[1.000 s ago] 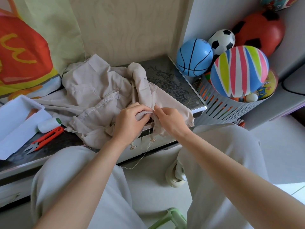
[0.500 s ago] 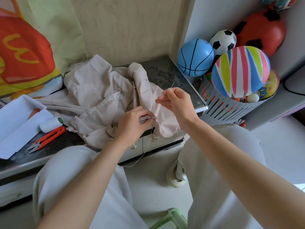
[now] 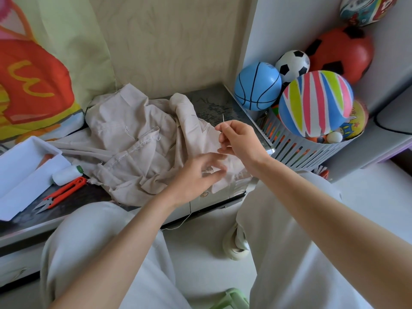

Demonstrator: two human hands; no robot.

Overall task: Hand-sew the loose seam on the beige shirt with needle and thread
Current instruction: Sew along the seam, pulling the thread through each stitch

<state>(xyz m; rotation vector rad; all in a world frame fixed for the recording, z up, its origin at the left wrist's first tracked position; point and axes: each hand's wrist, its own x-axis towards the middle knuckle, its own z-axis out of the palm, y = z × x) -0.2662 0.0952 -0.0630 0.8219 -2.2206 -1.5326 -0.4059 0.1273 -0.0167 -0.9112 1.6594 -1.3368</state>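
Thumb and forefinger of the right hand [image 3: 239, 139] pinch one needle [image 3: 223, 118], its point up, above the right end of the beige shirt [image 3: 138, 148]. The left hand [image 3: 196, 175] hovers with fingers spread and loosely bent over the shirt's near right fold. It is blurred, so contact cannot be told.

The single shirt lies crumpled across the middle of the table, a stitched seam showing. To the right stands one slatted basket [image 3: 312, 152] heaped with balls. Six show plainly, the striped ball [image 3: 315, 103] nearest. At the left are one white tray [image 3: 20, 175], one pair of orange snips [image 3: 64, 192] and one white spool [image 3: 66, 175]. One pale thread [image 3: 178, 225] hangs off the near edge.

The table [image 3: 214, 103] is dark-topped, set against a beige patterned wall. The floor is pale.
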